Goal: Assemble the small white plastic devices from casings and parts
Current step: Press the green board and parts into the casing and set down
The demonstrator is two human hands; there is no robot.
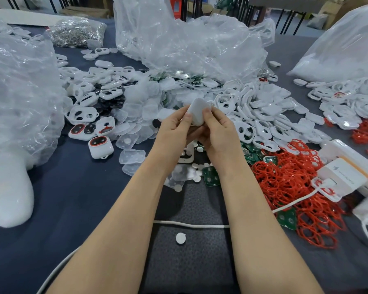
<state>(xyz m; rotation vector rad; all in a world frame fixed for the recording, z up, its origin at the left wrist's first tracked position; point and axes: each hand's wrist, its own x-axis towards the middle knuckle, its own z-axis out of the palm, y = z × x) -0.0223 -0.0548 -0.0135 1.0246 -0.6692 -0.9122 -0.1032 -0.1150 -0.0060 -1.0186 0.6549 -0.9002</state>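
A small white plastic casing [199,110] is held up above the table centre, between both hands. My left hand [174,129] grips its left side with the thumb on its face. My right hand [218,131] pinches its right side, thumb on top. Behind lie heaps of white casings with two holes [242,115], clear translucent covers [134,115], green circuit boards [210,177] and red rubber rings [285,179]. Three assembled devices with red-ringed holes [100,146] lie to the left. Small white discs [180,238] are scattered under my forearms.
Large clear plastic bags [189,43] stand at the back, left and right. A bag of metal parts [77,32] sits far left. White boxes [344,175] and a white cable [191,224] lie at the right and front on the dark cloth table [83,209].
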